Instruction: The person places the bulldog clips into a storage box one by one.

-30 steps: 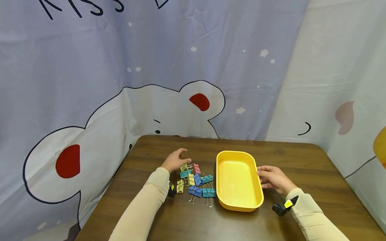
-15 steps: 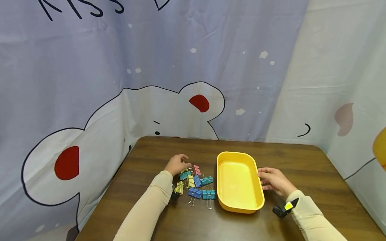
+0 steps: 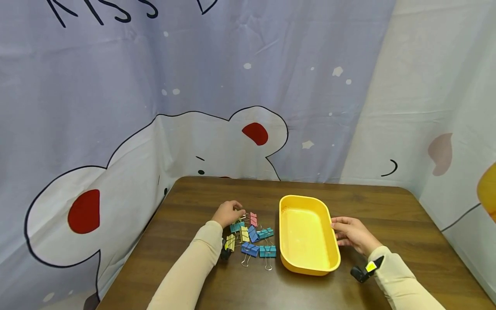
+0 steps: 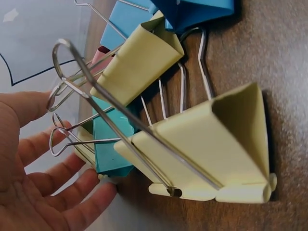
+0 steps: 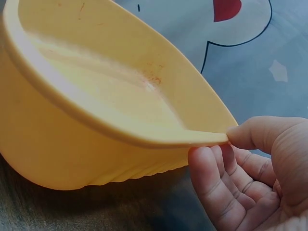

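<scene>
Several binder clips in yellow, teal, blue and pink lie in a loose cluster left of a yellow plastic tray (image 3: 308,234). My left hand (image 3: 227,213) is at the far left of the cluster, its fingers spread and slightly bent. In the left wrist view its fingertips are right beside a yellow binder clip (image 4: 85,150), mostly hidden behind a teal binder clip (image 4: 111,139). A larger-looking yellow binder clip (image 4: 202,144) fills the foreground. My right hand (image 3: 354,234) pinches the tray's right rim (image 5: 207,138), thumb on top and fingers underneath.
Everything stands on a brown wooden table (image 3: 372,202) with rounded far corners. A printed curtain (image 3: 217,77) hangs behind it. Nearest the front edge are a blue binder clip (image 3: 249,249) and a teal binder clip (image 3: 268,251), handles towards me.
My left hand has come down and slightly nearer to the far-left clips, its fingers lowering in among them. The right hand keeps its hold on the tray rim.
</scene>
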The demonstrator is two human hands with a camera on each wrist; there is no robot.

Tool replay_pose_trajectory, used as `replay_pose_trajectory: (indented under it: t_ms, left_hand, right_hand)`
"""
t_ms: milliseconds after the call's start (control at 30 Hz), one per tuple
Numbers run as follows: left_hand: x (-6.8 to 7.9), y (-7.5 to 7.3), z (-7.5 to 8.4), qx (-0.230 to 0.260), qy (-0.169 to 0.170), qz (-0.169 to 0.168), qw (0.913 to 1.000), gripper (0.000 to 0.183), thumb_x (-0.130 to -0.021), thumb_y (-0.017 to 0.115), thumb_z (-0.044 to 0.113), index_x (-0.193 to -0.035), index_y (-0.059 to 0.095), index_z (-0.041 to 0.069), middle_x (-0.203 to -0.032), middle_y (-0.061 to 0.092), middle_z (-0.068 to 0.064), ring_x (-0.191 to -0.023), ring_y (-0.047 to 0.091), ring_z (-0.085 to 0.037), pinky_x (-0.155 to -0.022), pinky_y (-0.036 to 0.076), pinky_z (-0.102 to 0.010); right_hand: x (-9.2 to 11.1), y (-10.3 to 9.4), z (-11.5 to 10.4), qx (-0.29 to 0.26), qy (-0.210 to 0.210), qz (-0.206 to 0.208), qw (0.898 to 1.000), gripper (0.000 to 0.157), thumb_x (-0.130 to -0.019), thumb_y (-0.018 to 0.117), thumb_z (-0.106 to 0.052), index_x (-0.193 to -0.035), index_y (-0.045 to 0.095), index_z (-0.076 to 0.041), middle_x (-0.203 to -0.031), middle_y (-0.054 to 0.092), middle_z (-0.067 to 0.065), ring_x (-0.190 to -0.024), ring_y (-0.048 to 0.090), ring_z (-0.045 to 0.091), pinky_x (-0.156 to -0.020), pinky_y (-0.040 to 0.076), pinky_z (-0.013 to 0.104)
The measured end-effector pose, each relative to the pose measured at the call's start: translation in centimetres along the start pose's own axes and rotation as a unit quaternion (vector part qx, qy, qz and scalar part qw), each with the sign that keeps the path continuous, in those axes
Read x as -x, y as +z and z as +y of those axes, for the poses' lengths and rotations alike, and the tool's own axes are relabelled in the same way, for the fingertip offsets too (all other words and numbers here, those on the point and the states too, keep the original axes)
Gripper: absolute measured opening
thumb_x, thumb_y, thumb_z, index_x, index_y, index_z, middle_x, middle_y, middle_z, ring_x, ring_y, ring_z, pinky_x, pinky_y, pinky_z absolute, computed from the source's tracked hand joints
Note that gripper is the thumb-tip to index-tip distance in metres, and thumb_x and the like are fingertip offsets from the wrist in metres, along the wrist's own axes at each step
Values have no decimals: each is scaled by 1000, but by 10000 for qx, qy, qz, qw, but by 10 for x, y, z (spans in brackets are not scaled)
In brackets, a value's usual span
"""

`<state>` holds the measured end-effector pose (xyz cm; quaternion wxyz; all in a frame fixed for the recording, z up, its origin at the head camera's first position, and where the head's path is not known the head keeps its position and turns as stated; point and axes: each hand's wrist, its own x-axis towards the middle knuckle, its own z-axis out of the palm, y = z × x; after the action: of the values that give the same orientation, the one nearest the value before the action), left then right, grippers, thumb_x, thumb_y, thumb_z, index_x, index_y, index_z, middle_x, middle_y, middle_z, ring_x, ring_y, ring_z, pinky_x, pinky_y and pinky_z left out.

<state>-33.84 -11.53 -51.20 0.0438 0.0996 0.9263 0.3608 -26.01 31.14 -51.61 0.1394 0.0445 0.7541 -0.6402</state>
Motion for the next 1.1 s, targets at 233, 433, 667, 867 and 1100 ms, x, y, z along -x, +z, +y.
replay_pose_trajectory:
  t_ms: [233, 433, 667, 867, 1100]
  left_hand:
    - [-4, 3, -4, -171, 76, 23, 9998, 22, -96, 69, 18, -114, 71, 5, -116, 68, -16, -102, 64, -31, -91, 53, -50]
    - [-5, 5, -5, -366, 122, 70, 9992, 20, -95, 70, 16, -110, 72, 4, -103, 68, -12, -88, 59, -26, -82, 52, -47]
    - [-6, 5, -4, -525, 105, 212, 9983, 17, -93, 71, 15, -106, 73, 5, -95, 68, -7, -80, 57, -21, -74, 52, -41]
    - [-5, 1, 2, -351, 95, 218, 9991, 18, -94, 69, 14, -109, 73, 4, -99, 69, -10, -81, 59, -23, -73, 53, -41]
    - [-6, 0, 1, -186, 241, 346, 9989, 20, -97, 67, 14, -112, 73, 3, -106, 70, -11, -91, 63, -24, -81, 55, -44]
  right_hand:
    - [0, 0, -1, -38, -22, 19, 10000, 50, -102, 61, -17, -138, 46, 15, -96, 68, 6, -75, 66, 17, -63, 61, 33]
    - [1, 1, -2, -19, -33, 28, 10000, 50, -102, 61, -18, -137, 46, 15, -95, 68, 6, -75, 66, 18, -63, 61, 33]
    - [-1, 4, -1, -23, -46, 0, 10000, 51, -102, 62, -18, -138, 46, 15, -96, 68, 7, -75, 66, 18, -63, 61, 33]
    - [-2, 5, -1, -37, -19, 30, 10000, 50, -102, 62, -18, -137, 47, 15, -96, 68, 8, -75, 66, 19, -63, 61, 34]
    - [-1, 6, -3, -8, 0, 69, 10000, 49, -102, 62, -17, -136, 48, 15, -96, 68, 8, -75, 66, 19, -63, 61, 34]
